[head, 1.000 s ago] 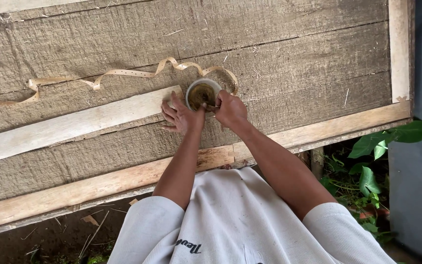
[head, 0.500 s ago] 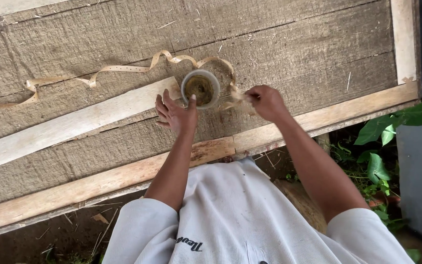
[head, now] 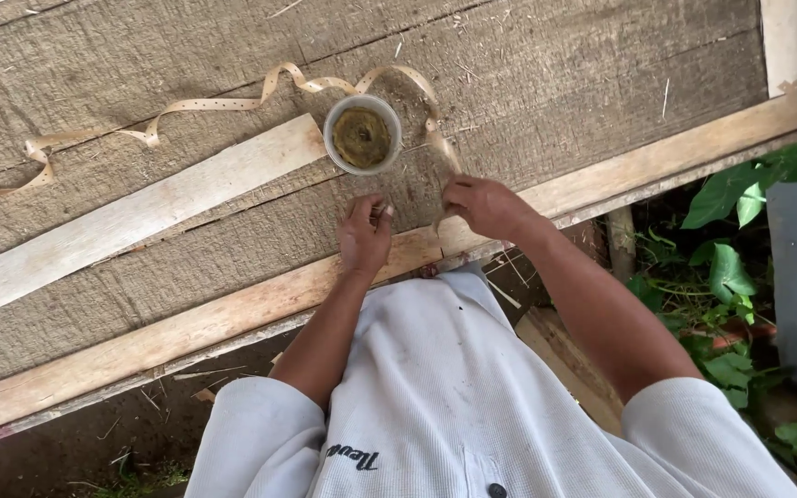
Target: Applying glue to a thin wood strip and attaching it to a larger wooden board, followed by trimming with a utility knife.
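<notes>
Now both hands have left the round cup [head: 362,136]: the right hand [head: 483,205] pinches the tan strip [head: 232,103], while the left hand [head: 364,235] rests loosely open, holding nothing.

A pale tan strip [head: 232,103], a clear cup [head: 362,136] of olive-brown paste, grey weathered boards [head: 555,83], white shirt [head: 445,406]

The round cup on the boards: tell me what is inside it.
The round cup holds a greenish-brown, lumpy mass that fills most of its floor. What lies beneath that mass cannot be seen. The curly strip runs behind it, outside, not inside.
</notes>
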